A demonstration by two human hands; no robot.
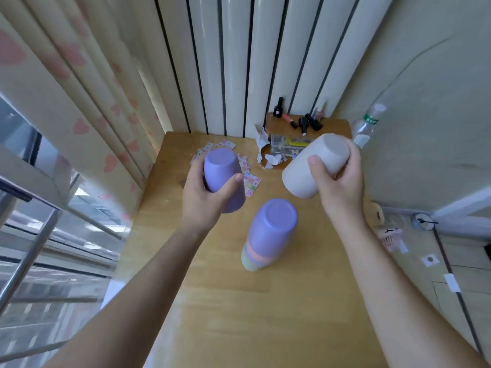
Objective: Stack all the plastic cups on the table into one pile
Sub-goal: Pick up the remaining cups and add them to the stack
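A pile of upside-down plastic cups stands in the middle of the wooden table; its top cup is purple, with orange, purple and green rims showing below. My left hand holds a purple cup bottom-up above the table, left of the pile. My right hand grips a beige cup, tilted with its bottom toward the upper right, above and to the right of the pile. Both held cups are off the table and apart from the pile.
Small patterned cards lie scattered at the table's far left. Torn paper, a clear box and nail polish bottles sit at the far right. A plastic bottle stands by the wall. Curtain and window are at left.
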